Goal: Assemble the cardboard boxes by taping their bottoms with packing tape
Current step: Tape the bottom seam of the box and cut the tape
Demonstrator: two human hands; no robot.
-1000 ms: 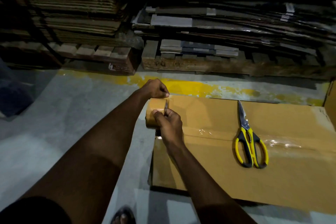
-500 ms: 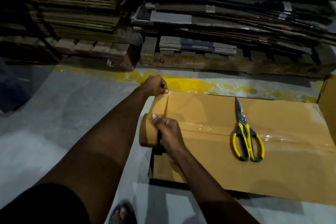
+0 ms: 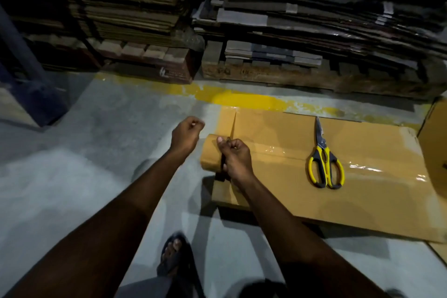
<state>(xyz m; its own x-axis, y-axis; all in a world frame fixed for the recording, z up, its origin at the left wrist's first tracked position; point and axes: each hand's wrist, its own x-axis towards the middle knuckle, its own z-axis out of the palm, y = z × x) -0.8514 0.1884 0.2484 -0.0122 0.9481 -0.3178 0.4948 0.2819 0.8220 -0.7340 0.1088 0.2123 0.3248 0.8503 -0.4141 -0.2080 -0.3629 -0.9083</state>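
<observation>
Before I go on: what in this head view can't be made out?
Head view only.
Whether the left hand pinches any tape: fingers curled, motion-blurred.
Core of the tape roll: hidden by the right hand gripping it.
Near right corner of the box: cut off by the frame's right edge.

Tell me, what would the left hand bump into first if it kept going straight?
Likely the tape strip over the far left corner of the cardboard box; the left hand points up and right toward it. Depth is unclear, so it might pass above it.
</observation>
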